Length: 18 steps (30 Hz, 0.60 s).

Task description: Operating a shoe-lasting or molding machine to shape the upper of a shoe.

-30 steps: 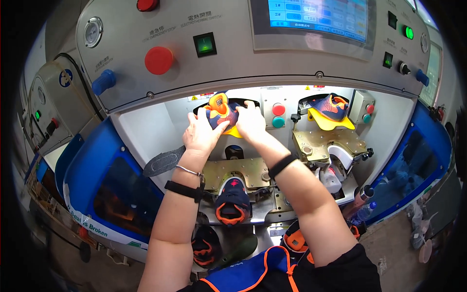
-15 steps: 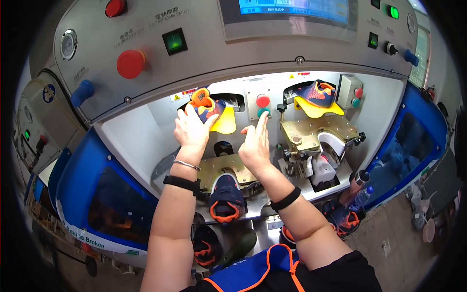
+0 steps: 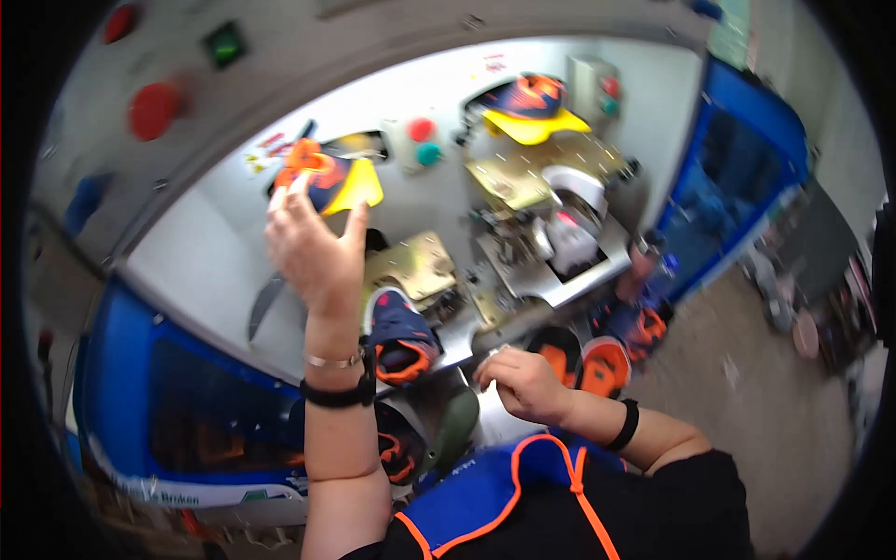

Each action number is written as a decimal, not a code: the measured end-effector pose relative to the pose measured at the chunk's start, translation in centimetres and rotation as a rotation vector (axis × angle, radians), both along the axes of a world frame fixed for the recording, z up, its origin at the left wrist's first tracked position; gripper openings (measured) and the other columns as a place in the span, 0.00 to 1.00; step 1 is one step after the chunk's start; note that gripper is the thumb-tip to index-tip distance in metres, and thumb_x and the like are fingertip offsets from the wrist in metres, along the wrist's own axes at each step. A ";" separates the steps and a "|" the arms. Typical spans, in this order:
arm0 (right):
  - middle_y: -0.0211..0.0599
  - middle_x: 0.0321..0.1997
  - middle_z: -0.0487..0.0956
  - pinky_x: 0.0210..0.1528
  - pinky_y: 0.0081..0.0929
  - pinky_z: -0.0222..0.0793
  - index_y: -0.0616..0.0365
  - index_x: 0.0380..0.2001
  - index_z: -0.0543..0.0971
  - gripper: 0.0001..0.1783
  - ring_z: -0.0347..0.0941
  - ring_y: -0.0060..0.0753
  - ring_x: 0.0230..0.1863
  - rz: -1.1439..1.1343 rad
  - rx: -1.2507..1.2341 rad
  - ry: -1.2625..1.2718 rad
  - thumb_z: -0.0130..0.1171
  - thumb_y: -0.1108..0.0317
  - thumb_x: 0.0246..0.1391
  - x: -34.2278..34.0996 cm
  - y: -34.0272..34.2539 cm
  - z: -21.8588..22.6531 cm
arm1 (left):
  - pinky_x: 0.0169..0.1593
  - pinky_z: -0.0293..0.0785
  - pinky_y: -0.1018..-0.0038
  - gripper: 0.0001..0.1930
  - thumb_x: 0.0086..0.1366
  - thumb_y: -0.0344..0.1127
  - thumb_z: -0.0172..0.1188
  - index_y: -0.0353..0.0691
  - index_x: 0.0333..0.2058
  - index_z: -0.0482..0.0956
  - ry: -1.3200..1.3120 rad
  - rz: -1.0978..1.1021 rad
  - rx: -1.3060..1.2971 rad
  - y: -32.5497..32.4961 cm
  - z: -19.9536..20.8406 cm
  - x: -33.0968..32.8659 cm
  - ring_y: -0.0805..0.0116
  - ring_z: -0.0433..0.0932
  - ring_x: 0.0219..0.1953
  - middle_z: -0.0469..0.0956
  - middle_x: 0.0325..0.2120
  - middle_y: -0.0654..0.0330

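My left hand [image 3: 313, 247] is raised to a navy and orange shoe upper [image 3: 325, 175] on a yellow form [image 3: 362, 189]. Its fingers and thumb are spread, and the fingertips overlap the orange collar; whether they press on it cannot be told. Lower down and to the right, my right hand [image 3: 530, 385] hovers near the machine's front edge, fingers curled in, with no object visible in them. Between the arms a dark blue shoe [image 3: 397, 331] sits heel toward me at the brass-coloured plate [image 3: 411, 266]. A second upper [image 3: 527, 96] rests on another yellow form at the right station.
Red and green buttons [image 3: 425, 140] are on the back wall between the stations. The right station has a brass-coloured plate [image 3: 523, 173] and a white clamp part [image 3: 571, 243]. More orange-lined shoes [image 3: 607, 364] stand below it, by a bottle [image 3: 663, 271]. Blue side doors [image 3: 737, 177] flank the machine.
My right hand has dropped from beside the buttons toward my body, its fingers now curled. My left hand's fingers have spread at the upper. The view has swung right and blurred.
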State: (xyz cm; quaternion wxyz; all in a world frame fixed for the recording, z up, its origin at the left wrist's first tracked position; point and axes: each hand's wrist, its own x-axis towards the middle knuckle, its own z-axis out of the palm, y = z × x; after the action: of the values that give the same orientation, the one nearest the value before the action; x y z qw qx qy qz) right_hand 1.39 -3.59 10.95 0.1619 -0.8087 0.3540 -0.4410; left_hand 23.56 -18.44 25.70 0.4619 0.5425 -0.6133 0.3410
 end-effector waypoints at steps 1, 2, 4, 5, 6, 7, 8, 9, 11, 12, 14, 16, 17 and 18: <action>0.33 0.29 0.77 0.38 0.35 0.73 0.53 0.25 0.76 0.09 0.76 0.40 0.35 0.014 0.102 0.044 0.54 0.80 0.39 -0.9 1.8 -2.4 | 0.56 0.68 0.55 0.33 0.53 0.50 0.72 0.42 0.54 0.72 -0.002 -0.114 -0.036 2.1 0.6 -1.4 0.49 0.72 0.53 0.73 0.51 0.50; 0.32 0.25 0.75 0.34 0.34 0.72 0.53 0.24 0.76 0.09 0.75 0.40 0.32 -0.009 0.093 0.060 0.54 0.80 0.38 -1.9 3.4 -4.6 | 0.56 0.67 0.55 0.30 0.55 0.47 0.72 0.41 0.52 0.73 -0.002 -0.235 -0.049 3.9 0.8 -2.9 0.48 0.72 0.53 0.73 0.51 0.50; 0.33 0.26 0.76 0.32 0.35 0.72 0.52 0.23 0.76 0.07 0.75 0.41 0.31 -0.091 0.165 0.069 0.55 0.78 0.38 -3.4 6.5 -6.8 | 0.56 0.67 0.58 0.22 0.57 0.40 0.71 0.39 0.47 0.77 0.036 -0.429 -0.057 8.0 0.7 -4.8 0.49 0.72 0.54 0.73 0.51 0.48; 0.33 0.26 0.76 0.33 0.35 0.71 0.52 0.22 0.76 0.07 0.75 0.41 0.31 -0.122 0.206 0.076 0.55 0.78 0.38 -4.3 7.4 -7.3 | 0.55 0.67 0.59 0.20 0.55 0.37 0.71 0.40 0.45 0.78 0.037 -0.493 -0.055 9.0 0.1 -5.7 0.51 0.73 0.52 0.73 0.50 0.48; 0.33 0.25 0.76 0.33 0.36 0.71 0.53 0.20 0.76 0.06 0.75 0.40 0.30 -0.209 0.220 0.055 0.54 0.78 0.38 -5.2 8.1 -7.5 | 0.54 0.68 0.60 0.18 0.55 0.36 0.71 0.39 0.44 0.79 0.031 -0.577 -0.015 9.5 -0.6 -6.7 0.52 0.73 0.51 0.74 0.49 0.49; 0.34 0.24 0.77 0.33 0.35 0.72 0.54 0.20 0.76 0.06 0.75 0.41 0.30 -0.307 0.271 0.018 0.53 0.78 0.39 -6.3 9.0 -8.0 | 0.53 0.69 0.61 0.17 0.54 0.35 0.71 0.39 0.42 0.79 0.025 -0.657 0.023 9.9 -1.4 -7.9 0.53 0.73 0.50 0.75 0.48 0.50; 0.35 0.25 0.77 0.34 0.34 0.72 0.55 0.20 0.77 0.07 0.76 0.41 0.31 -0.398 0.299 -0.040 0.52 0.79 0.40 -7.7 9.5 -8.6 | 0.49 0.72 0.63 0.15 0.53 0.32 0.71 0.39 0.40 0.80 0.031 -0.766 0.054 10.2 -2.4 -9.0 0.54 0.75 0.47 0.77 0.45 0.51; 0.36 0.25 0.78 0.35 0.33 0.72 0.56 0.21 0.77 0.07 0.77 0.40 0.31 -0.479 0.320 -0.098 0.51 0.80 0.41 -9.1 10.1 -9.2 | 0.46 0.74 0.65 0.13 0.53 0.29 0.70 0.37 0.37 0.80 0.083 -0.901 0.146 10.4 -3.8 -9.9 0.55 0.77 0.42 0.79 0.39 0.53; 0.40 0.24 0.77 0.36 0.30 0.72 0.59 0.22 0.78 0.09 0.78 0.39 0.32 -0.676 0.509 -0.313 0.49 0.81 0.45 -12.4 11.1 -10.7 | 0.37 0.76 0.70 0.08 0.55 0.25 0.67 0.36 0.34 0.79 0.142 -1.071 0.461 11.3 -8.0 -11.8 0.60 0.80 0.29 0.80 0.28 0.55; 0.41 0.25 0.78 0.37 0.30 0.72 0.60 0.23 0.78 0.10 0.78 0.38 0.32 -0.770 0.569 -0.398 0.47 0.81 0.46 -14.1 11.4 -11.6 | 0.33 0.75 0.71 0.05 0.56 0.24 0.65 0.36 0.31 0.79 0.162 -1.144 0.717 12.1 -10.2 -12.7 0.63 0.80 0.27 0.80 0.27 0.56; 0.42 0.26 0.78 0.38 0.29 0.72 0.61 0.23 0.78 0.11 0.78 0.37 0.32 -0.847 0.635 -0.485 0.46 0.82 0.46 -17.1 11.9 -12.8 | 0.32 0.76 0.69 0.04 0.57 0.27 0.65 0.37 0.31 0.78 0.081 -1.187 0.982 12.9 -16.2 -13.5 0.60 0.81 0.27 0.79 0.25 0.55; 0.40 0.37 0.80 0.41 0.31 0.73 0.58 0.31 0.79 0.13 0.78 0.38 0.37 -0.960 0.572 -0.147 0.47 0.82 0.45 -19.4 12.2 -13.3 | 0.36 0.76 0.64 0.09 0.56 0.31 0.66 0.38 0.36 0.78 -0.073 -1.127 1.025 13.6 -21.3 -13.7 0.54 0.81 0.32 0.79 0.30 0.53; 0.40 0.37 0.80 0.41 0.31 0.73 0.58 0.31 0.79 0.13 0.78 0.38 0.37 -0.957 0.582 -0.148 0.47 0.82 0.45 -19.9 12.4 -13.3 | 0.38 0.76 0.62 0.12 0.56 0.32 0.66 0.38 0.38 0.78 -0.164 -1.079 1.025 13.9 -22.9 -14.0 0.53 0.80 0.35 0.79 0.33 0.52; 0.36 0.44 0.79 0.43 0.32 0.74 0.56 0.35 0.79 0.15 0.77 0.38 0.40 -0.887 0.439 0.072 0.49 0.82 0.45 -20.2 12.3 -12.9 | 0.39 0.76 0.61 0.14 0.56 0.34 0.66 0.38 0.40 0.77 -0.243 -1.025 1.033 14.2 -24.3 -14.2 0.51 0.80 0.36 0.79 0.36 0.52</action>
State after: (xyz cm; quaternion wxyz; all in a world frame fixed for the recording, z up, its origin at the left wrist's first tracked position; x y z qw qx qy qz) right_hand -18.76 8.67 -1.90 0.1130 -0.5417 0.7539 -0.3542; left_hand 9.32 -4.27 1.42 0.1777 0.2945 -0.9191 -0.1923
